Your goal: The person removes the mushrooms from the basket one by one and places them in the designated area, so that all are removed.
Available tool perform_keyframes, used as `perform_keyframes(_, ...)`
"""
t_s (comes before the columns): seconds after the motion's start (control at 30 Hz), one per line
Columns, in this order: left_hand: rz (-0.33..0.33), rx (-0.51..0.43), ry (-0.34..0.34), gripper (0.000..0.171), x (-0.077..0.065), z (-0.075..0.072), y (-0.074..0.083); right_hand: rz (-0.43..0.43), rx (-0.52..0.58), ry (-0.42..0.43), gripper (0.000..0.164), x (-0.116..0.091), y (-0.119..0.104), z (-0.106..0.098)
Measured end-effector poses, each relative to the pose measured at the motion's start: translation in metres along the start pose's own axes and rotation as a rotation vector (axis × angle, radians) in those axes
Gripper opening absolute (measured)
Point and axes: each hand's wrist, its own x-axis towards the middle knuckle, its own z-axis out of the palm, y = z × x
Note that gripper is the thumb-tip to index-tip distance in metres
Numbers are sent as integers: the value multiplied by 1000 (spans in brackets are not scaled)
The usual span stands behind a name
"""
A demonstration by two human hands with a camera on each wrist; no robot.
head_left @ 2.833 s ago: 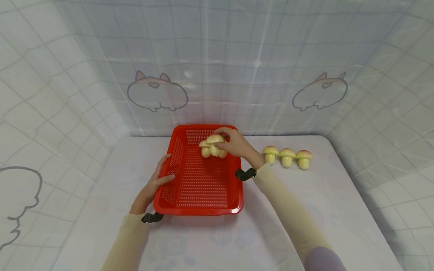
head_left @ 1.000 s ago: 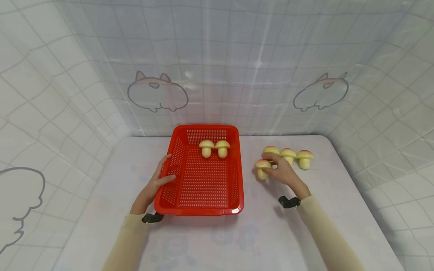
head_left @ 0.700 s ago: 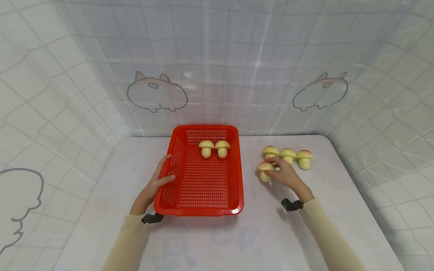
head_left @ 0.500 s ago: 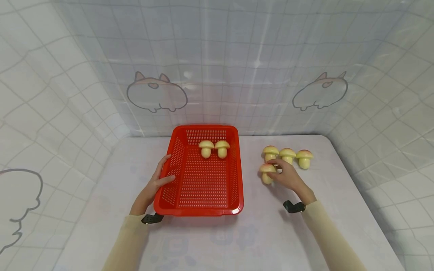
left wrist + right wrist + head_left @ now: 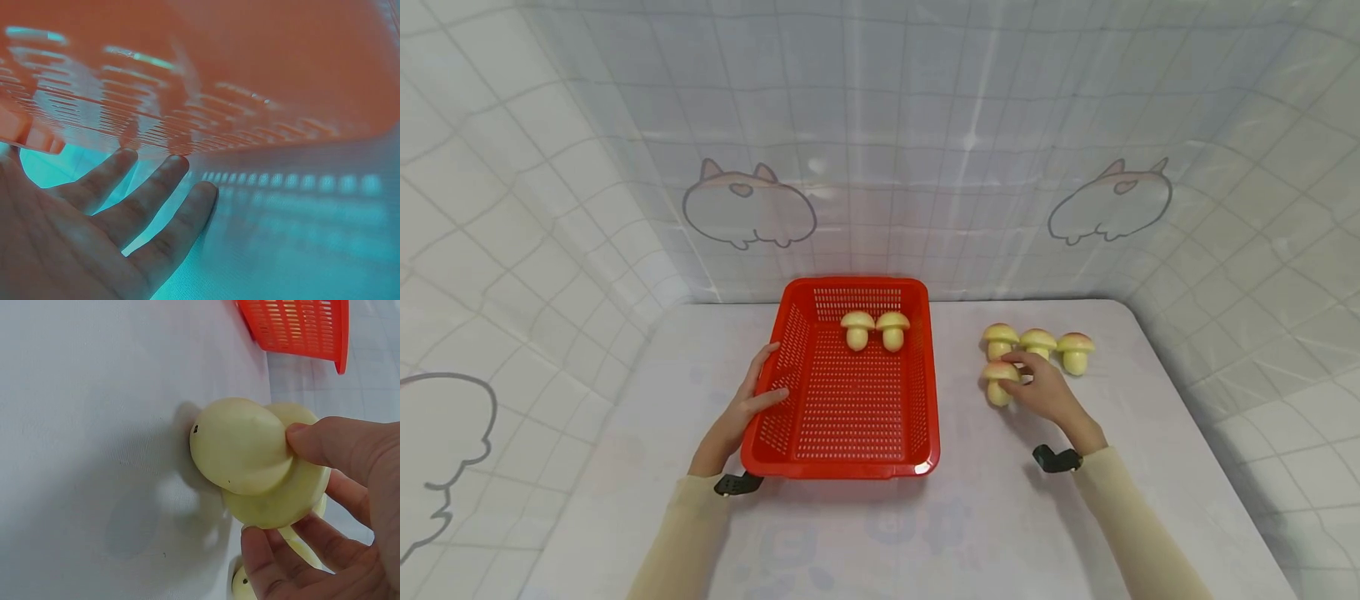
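A red plastic basket point(image 5: 850, 467) with slotted walls stands mid-table. My left hand point(image 5: 741, 412) holds its left rim, the thumb reaching over inside; in the left wrist view the fingers point(image 5: 153, 190) lie fairly straight along the outer wall. Right of the basket, my right hand point(image 5: 1043, 390) pinches a yellow toy mushroom point(image 5: 1000, 383) with a reddish cap between thumb and fingers. In the right wrist view this mushroom point(image 5: 240, 447) shows its stem end, close over the tabletop. Two more mushrooms, a left one point(image 5: 857, 331) and a right one point(image 5: 892, 331), lie side by side in the basket.
Behind my right hand, three similar mushrooms sit in a row: left point(image 5: 1000, 340), middle point(image 5: 1037, 340) and right point(image 5: 1076, 352). Pale, grid-patterned walls point(image 5: 925, 167) enclose the white table point(image 5: 880, 550) at the back and both sides.
My right hand has carried the mushroom from over the basket to the table on the right, then slid a little further right with it. The left hand and basket have stayed put.
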Motion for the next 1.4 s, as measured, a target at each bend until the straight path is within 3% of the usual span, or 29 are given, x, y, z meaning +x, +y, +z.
perform_keyframes(0.8, 12, 16, -3, 83, -1, -1, 0, 27, 7, -29, 44, -2, -2, -8)
perform_keyframes(0.97, 10, 16, -1, 83, -1, 0, 0, -8, 23, -18, 43, -3, 0, -7)
perform_keyframes(1.4, 12, 4, -6, 84, 0, 0, 0, 5, 38, -41, 43, 0, 1, -1)
